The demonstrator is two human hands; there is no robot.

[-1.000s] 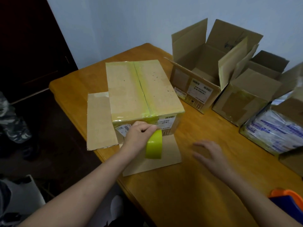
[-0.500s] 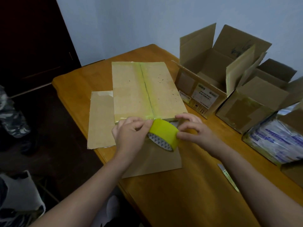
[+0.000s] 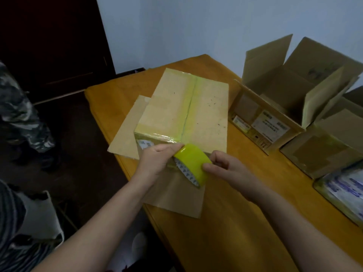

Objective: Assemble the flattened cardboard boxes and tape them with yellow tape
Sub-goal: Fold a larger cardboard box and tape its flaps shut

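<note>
A closed cardboard box point(image 3: 206, 112) stands on the wooden table point(image 3: 245, 222), its top seam covered by a strip of yellow tape. Its lower flaps lie flat on the table to the left and front. At the box's near edge both hands hold a roll of yellow tape point(image 3: 193, 163). My left hand point(image 3: 157, 161) grips the roll's left side, with the thumb at the box's top corner. My right hand point(image 3: 222, 168) pinches the roll's right side with curled fingers.
Two open cardboard boxes point(image 3: 275, 107) point(image 3: 324, 152) stand to the right by the wall. A box wrapped in printed plastic point(image 3: 343, 193) sits at the right edge. Left of the table is dark floor, a person in camouflage clothing point(image 3: 19, 114) and a white bag point(image 3: 39, 218).
My right hand came off the table onto the tape roll. Both hands lifted the roll to the box's near top edge. The camera view shifted to the left.
</note>
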